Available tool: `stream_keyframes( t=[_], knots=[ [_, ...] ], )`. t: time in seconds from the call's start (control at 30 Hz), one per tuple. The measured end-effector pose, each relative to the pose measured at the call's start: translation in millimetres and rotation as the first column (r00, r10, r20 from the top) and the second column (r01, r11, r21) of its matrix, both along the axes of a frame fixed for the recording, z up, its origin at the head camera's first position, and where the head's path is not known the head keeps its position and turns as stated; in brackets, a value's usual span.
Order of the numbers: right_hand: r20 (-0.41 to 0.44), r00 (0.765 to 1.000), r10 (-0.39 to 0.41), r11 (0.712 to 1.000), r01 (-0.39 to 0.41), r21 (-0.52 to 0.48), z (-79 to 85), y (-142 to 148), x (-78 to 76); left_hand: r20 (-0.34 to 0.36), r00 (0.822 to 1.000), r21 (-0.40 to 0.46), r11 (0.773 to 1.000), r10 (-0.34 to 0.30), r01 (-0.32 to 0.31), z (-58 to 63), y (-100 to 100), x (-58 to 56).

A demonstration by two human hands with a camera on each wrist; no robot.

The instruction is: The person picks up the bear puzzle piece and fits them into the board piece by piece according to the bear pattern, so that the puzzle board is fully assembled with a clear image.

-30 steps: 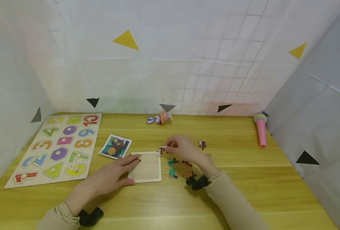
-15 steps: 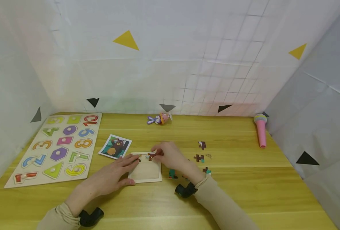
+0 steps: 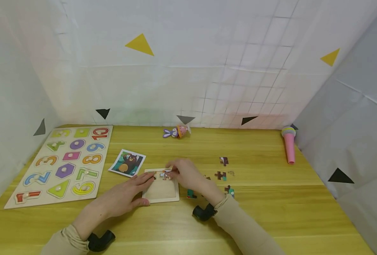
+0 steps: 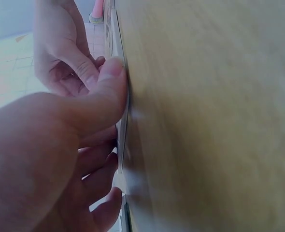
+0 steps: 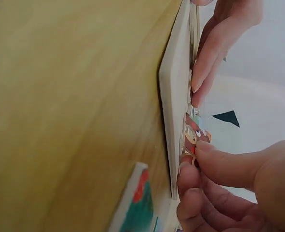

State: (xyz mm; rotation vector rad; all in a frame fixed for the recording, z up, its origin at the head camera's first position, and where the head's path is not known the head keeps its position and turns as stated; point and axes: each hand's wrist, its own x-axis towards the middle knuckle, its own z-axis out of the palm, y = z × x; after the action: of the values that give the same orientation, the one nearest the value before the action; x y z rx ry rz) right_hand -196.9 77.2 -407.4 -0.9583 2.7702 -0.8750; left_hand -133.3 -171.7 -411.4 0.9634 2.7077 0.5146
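Note:
My right hand [image 3: 188, 174] pinches a jigsaw piece [image 3: 164, 175] between thumb and fingers, over the upper part of a shallow wooden puzzle tray [image 3: 177, 193]. In the right wrist view the held piece [image 5: 192, 134] shows brown with an eye drawn on it. My left hand [image 3: 123, 194] rests along the tray's left side, fingers extended at the upper left corner and thumb by the lower left one. A small piece [image 3: 155, 177] shows by those fingertips, partly covered. Several loose jigsaw pieces [image 3: 221, 175] lie right of the tray, some hidden under the right wrist.
A bear picture card [image 3: 128, 163] lies behind the left hand. Far left is a wooden number and shape board [image 3: 64, 170]. A small rabbit figure [image 3: 175, 132] lies at the back, and a pink toy microphone [image 3: 289, 145] at the right. White cloth walls [image 3: 188, 88] enclose the table.
My right hand has carried the piece leftward from the tray's upper right corner to over its inside, then the piece has turned slightly. My left hand has stayed in place.

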Motion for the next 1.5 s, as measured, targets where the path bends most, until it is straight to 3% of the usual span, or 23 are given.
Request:
stream_keyframes(
  t=[0.37,0.63,0.73,0.93,1.13,1.5],
  knots=[
    [0.079,0.997,0.016,0.999,-0.019,0.043,4.8,-5,1.5,-0.003,1.000,0.018,1.000,0.002,-0.002,-0.2,0,-0.1],
    [-0.037,0.990,0.137,0.988,-0.134,0.083,3.0,-5,2.3,-0.029,1.000,0.021,1.000,-0.005,0.006,-0.3,0,-0.3],
    [-0.044,0.987,0.152,0.986,-0.149,0.075,2.5,-6,2.0,-0.030,1.000,0.027,1.000,-0.003,0.004,-1.0,0,-0.5],
    [-0.007,0.989,0.146,0.988,-0.146,0.042,2.6,-5,1.0,-0.045,0.999,0.036,0.999,-0.005,0.006,-3.4,-1,-1.9],
    [-0.026,0.989,0.144,0.989,-0.143,0.039,-3.4,-9,-1.1,-0.058,0.998,0.036,0.999,-0.006,0.008,-3.2,-1,-3.2],
    [0.005,0.996,0.092,0.995,-0.092,0.050,-6.8,-12,-0.4,-0.071,0.997,-0.017,1.000,-0.009,0.008,-2.1,5,-3.7]
  ],
)
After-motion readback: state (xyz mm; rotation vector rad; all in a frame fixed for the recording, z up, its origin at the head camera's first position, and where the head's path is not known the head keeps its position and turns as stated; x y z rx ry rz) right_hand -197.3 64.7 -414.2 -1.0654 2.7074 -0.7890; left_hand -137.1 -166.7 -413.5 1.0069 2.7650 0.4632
